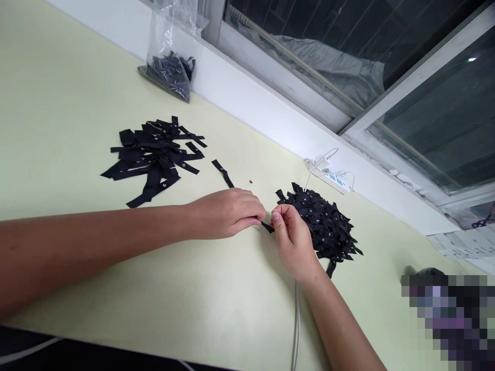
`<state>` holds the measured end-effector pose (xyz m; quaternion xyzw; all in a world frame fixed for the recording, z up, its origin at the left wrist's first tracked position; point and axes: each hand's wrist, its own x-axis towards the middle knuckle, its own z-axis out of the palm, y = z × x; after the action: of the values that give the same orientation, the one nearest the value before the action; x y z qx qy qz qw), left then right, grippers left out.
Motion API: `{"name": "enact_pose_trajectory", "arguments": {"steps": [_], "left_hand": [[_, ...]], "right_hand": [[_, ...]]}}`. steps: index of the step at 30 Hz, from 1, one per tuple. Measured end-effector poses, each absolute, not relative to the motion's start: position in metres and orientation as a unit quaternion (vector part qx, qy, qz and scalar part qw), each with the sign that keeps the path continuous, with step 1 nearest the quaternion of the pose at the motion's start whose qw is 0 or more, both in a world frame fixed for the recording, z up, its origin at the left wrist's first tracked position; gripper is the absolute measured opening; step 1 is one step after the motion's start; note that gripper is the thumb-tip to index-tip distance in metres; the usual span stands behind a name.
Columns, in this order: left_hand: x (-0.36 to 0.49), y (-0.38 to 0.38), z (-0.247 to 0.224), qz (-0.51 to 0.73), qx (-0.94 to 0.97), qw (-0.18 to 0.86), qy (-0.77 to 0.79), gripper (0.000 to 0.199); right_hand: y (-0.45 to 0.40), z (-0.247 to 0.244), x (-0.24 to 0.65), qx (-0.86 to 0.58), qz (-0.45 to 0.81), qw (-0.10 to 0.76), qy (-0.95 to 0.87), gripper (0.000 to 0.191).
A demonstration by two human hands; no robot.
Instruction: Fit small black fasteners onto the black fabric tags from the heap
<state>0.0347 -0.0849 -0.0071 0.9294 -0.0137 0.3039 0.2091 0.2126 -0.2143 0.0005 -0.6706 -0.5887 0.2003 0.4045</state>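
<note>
My left hand (pixel 234 212) is closed, its thumb and fingers pinching a short black fabric strip (pixel 267 227). The strip's end sticks out toward my right hand (pixel 293 238). That hand is closed too, thumb against forefinger, right by the strip's end; whatever sits in its pinch is hidden. One loose black strip (pixel 223 173) lies just beyond my left hand. A dense pile of black strips with small white marks (pixel 325 221) is beside my right hand. Farther left, a looser pile of longer black strips (pixel 154 149) is spread on the pale table (pixel 185 293).
A clear plastic bag with black strips (pixel 170 72) stands against the white wall ledge. A power strip (pixel 334 180) with plugs lies by the ledge. A pale cable (pixel 297 324) runs across the table under my right arm. Dark pixelated shapes (pixel 456 319) are at the right edge.
</note>
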Motion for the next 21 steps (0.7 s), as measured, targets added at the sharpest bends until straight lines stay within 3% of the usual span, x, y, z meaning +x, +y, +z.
{"name": "enact_pose_trajectory", "arguments": {"steps": [8,21], "left_hand": [[0.0347,-0.0854,-0.0080,0.319,0.918,0.235,-0.010,0.016],[0.0347,-0.0832,-0.0116,0.342,0.913,0.221,0.041,0.012]], "right_hand": [[-0.2119,-0.0001,0.2099,-0.614,0.308,0.469,-0.555,0.016],[-0.2110,0.0003,0.2083,-0.607,0.355,0.501,-0.505,0.021]]}}
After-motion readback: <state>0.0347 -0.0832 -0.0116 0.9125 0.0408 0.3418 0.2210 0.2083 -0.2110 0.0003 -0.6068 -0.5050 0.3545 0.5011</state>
